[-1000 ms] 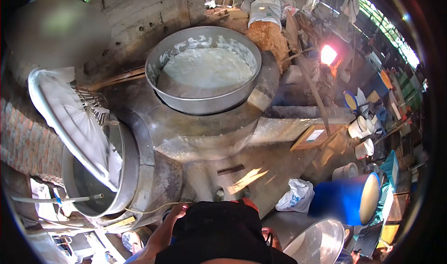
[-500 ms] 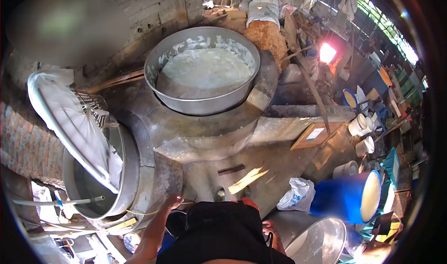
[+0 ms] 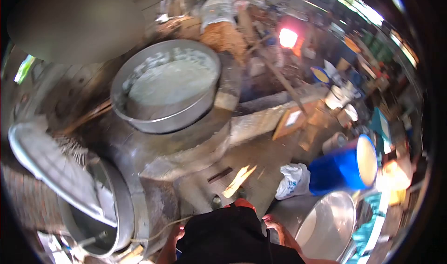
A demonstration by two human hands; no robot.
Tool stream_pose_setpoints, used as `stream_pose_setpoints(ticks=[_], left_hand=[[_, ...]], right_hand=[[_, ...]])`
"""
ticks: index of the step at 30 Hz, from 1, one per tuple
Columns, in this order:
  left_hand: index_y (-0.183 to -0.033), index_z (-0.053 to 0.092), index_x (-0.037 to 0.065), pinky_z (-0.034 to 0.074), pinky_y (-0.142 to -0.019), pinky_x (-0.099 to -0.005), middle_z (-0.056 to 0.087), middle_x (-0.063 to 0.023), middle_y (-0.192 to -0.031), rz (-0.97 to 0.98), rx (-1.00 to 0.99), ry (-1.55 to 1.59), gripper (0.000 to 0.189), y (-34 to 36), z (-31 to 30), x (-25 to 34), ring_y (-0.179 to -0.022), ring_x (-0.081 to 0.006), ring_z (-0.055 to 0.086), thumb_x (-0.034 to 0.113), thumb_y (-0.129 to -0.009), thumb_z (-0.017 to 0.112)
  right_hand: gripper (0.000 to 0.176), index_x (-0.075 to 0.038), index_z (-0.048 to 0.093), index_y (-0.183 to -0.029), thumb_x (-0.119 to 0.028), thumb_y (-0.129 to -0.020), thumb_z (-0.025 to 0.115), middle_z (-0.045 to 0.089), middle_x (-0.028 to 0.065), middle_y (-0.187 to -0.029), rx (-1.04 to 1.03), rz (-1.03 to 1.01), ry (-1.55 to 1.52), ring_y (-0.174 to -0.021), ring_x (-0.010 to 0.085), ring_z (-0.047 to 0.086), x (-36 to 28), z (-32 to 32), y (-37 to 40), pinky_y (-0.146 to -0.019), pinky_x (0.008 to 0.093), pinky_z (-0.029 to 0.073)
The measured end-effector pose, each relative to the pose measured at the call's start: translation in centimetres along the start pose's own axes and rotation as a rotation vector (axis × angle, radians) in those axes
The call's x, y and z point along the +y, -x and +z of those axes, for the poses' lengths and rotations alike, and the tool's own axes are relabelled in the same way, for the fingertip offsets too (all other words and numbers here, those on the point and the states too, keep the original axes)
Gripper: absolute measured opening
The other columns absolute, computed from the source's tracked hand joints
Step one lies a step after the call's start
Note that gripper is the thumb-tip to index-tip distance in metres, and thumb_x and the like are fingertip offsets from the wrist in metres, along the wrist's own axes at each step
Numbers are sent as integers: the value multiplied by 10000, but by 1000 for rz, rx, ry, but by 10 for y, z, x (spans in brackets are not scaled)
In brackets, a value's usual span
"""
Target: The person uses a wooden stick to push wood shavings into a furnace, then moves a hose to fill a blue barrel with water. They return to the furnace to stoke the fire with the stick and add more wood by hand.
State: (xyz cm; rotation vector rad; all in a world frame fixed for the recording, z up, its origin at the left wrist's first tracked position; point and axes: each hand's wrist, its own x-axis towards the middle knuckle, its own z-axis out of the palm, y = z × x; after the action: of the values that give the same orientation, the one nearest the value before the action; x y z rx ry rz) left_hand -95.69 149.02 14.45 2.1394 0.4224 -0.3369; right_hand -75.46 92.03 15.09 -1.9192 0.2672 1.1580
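Round pan (image 3: 167, 126): we record plain silver-grey metal, smeared white inside the rim.
Pan contents (image 3: 172, 80): milky off-white, unevenly mottled.
Draped cloth (image 3: 51, 166): white, greying in the folds.
Drum (image 3: 330, 171): we find solid bright blue; the round end is cream-tan.
Plastic bag (image 3: 291, 185): white, printed with blue letters, of which we read "US".
Sawdust heap (image 3: 226, 38): orange-brown.
Glowing opening (image 3: 288, 38): white centre, pink halo, orange beneath.
Framed board (image 3: 285, 126): brown, bearing one white patch.
Metal basin (image 3: 328, 224): we note shiny silver, whitish within.
Torso garment (image 3: 219, 238): plain black.
Brick wall (image 3: 28, 213): muted red-brown; we find the coursing blurred.
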Motion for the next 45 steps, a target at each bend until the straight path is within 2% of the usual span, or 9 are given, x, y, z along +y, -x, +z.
stream_pose_setpoints(ticks=[2, 8, 15, 21, 26, 29, 35, 37, 45], left_hand=[[-924, 697, 109, 510, -736, -395, 682, -133, -892, -57, -27, -148, 204, -10, -17, 23, -862, -308, 658, 234, -813, 579], [-956, 695, 111, 501, -797, -401, 689, -119, -921, -200, -108, -213, 276, -46, -46, 33, -919, -300, 651, 329, -834, 579], [-958, 693, 112, 498, -791, -423, 678, -141, -939, -206, -47, -197, 322, -61, -67, 58, -924, -327, 641, 374, -851, 538], [-934, 683, 93, 504, -772, -416, 679, -146, -913, -219, -73, -167, 283, -57, -42, 41, -900, -321, 644, 341, -856, 571], [-937, 682, 98, 517, -760, -411, 680, -148, -893, 32, -10, -135, 204, -36, -33, 38, -869, -319, 653, 259, -848, 593], [-948, 680, 82, 516, -778, -408, 682, -151, -912, -116, 1, -101, 231, -12, -29, 45, -888, -319, 651, 270, -849, 590], [-977, 677, 55, 505, -801, -407, 684, -154, -948, -189, -88, -86, 302, 12, -25, 15, -922, -295, 649, 316, -859, 582], [-960, 674, 45, 504, -796, -406, 685, -156, -931, -225, -98, -137, 333, 18, -30, 20, -915, -288, 651, 346, -859, 572], [-943, 682, 59, 498, -816, -419, 687, -149, -906, -271, 59, -57, 344, -15, -25, 24, -915, -315, 650, 361, -849, 548]], right_hand=[[387, -76, 527, -1229, -7, -853, 466, 449, -52, -706, -229, 109, -167, -598, 48, 424, -16, -11, -1, -625, 298, 478], [350, -71, 585, -1148, -10, -803, 578, 598, 46, -907, -108, 96, -218, -701, 127, 548, -61, -24, 26, -625, 371, 521], [331, -81, 618, -1110, -81, -780, 641, 654, 64, -855, 161, -50, 114, -733, 164, 620, -40, -11, 29, -549, 313, 508], [413, -115, 572, -1139, -58, -748, 689, 604, 18, -776, -27, 68, -412, -598, 138, 588, -32, -13, 39, -472, 308, 513], [432, -104, 625, -1094, 52, -691, 633, 593, 29, -764, -30, 182, 53, -630, 153, 598, -44, -5, 40, -564, 307, 561], [434, -101, 624, -1099, 69, -699, 609, 575, 22, -768, -46, 249, 58, -619, 151, 593, -37, -9, 20, -538, 293, 552], [373, -78, 601, -1089, 42, -737, 628, 576, 46, -824, -510, 294, -863, -602, 144, 570, 19, -52, -47, -503, 307, 508], [367, -68, 597, -1070, 67, -730, 588, 586, 66, -844, -430, 344, -877, -585, 138, 549, 4, -56, -41, -506, 297, 493], [343, -121, 641, -1070, 6, -795, 479, 658, 30, -856, -45, 130, 98, -608, 121, 564, -58, -47, -13, -489, 295, 500]])
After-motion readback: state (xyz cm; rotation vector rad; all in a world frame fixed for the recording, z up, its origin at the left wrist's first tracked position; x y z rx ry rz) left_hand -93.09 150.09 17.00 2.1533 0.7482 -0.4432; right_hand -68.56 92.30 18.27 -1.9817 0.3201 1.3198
